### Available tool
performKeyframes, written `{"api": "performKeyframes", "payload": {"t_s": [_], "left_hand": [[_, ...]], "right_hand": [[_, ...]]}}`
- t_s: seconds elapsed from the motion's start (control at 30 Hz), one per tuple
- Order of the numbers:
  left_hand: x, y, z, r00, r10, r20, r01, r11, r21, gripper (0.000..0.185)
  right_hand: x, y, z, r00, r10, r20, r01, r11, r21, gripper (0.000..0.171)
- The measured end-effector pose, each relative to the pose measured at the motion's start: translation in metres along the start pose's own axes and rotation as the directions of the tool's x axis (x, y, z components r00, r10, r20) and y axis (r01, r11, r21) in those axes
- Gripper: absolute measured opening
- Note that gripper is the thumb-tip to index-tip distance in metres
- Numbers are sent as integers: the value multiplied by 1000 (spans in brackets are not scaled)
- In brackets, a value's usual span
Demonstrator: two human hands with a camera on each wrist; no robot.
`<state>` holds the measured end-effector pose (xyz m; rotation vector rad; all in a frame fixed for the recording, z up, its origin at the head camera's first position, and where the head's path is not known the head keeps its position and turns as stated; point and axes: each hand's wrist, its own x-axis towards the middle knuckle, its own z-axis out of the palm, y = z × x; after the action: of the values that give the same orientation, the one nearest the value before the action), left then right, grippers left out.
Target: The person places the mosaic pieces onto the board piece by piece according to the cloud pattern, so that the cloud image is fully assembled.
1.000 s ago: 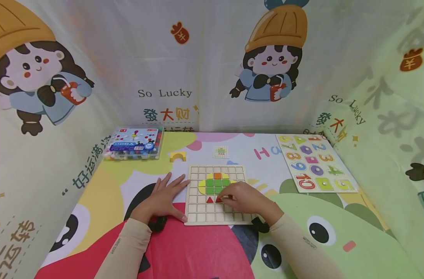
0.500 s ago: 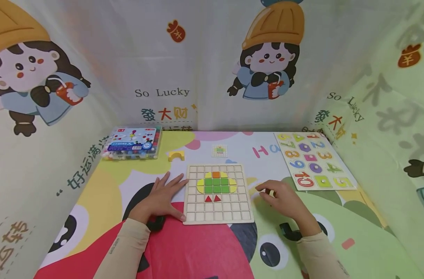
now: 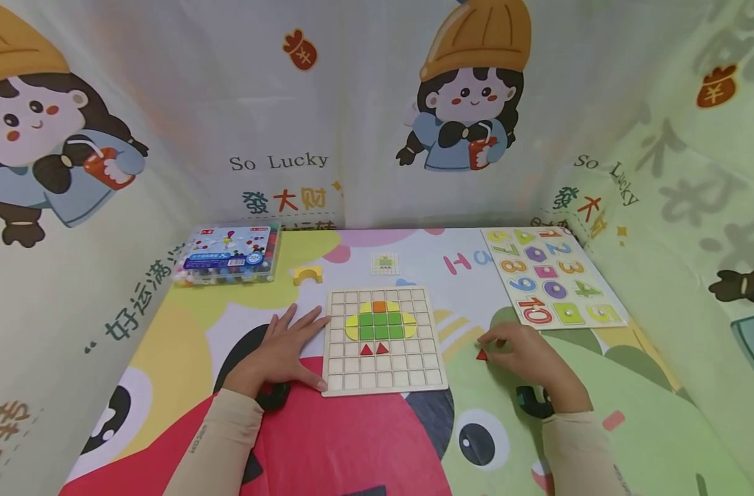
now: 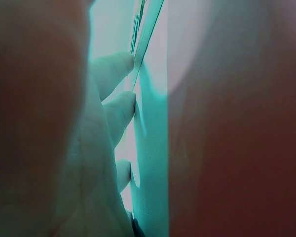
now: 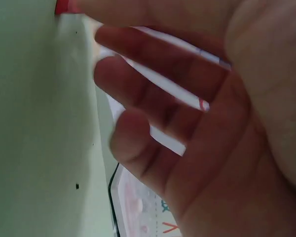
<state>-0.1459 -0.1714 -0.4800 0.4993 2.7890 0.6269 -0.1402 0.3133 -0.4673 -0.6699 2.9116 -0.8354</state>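
A square wooden grid board [image 3: 346, 375] lies on the printed table cover. Set in it are green squares [image 3: 381, 325], an orange square [image 3: 379, 307], yellow rounded pieces [image 3: 352, 327] and two red triangles [image 3: 374, 350]. My left hand [image 3: 280, 358] rests spread beside the board, its fingertips and thumb touching the left edge; its wrist view shows fingers against that edge. Right of the board, my right hand [image 3: 525, 355] pinches a red triangle [image 3: 481, 355] at thumb and index finger, low over the cover. In the right wrist view that triangle [image 5: 62, 6] is mostly cut off.
A small pattern card [image 3: 385, 264] lies behind the board. A yellow arch block [image 3: 307, 275] and a clear box of coloured parts [image 3: 228, 255] stand back left. At the back right lies a number puzzle board [image 3: 553, 279]. Printed curtains surround the table.
My right hand has left the grid board, where a second red triangle now sits, and moved right; another red triangle now shows at its fingertips. The left hand has stayed at the board's edge.
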Motion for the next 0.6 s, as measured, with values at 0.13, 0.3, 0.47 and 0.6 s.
{"api": "performKeyframes", "payload": {"t_s": [0.13,0.3,0.47,0.6], "left_hand": [[-1,1,-2,1000,0,-5,0,1000,-5,129],[-1,0,-2,1000,1,-5,-1,1000,0,128],[-1,0,-1,1000,3,-6,-3,1000,-1,128],[0,0,-1,1000,3,-4,-3,1000,-3,128]], "right_hand": [[1,3,-1,995,-80,54,80,997,7,28],[1,4,-1,990,-125,61,126,992,1,30],[2,6,1,990,-131,57,132,991,-6,31],[2,7,2,988,-143,57,143,990,7,33]]}}
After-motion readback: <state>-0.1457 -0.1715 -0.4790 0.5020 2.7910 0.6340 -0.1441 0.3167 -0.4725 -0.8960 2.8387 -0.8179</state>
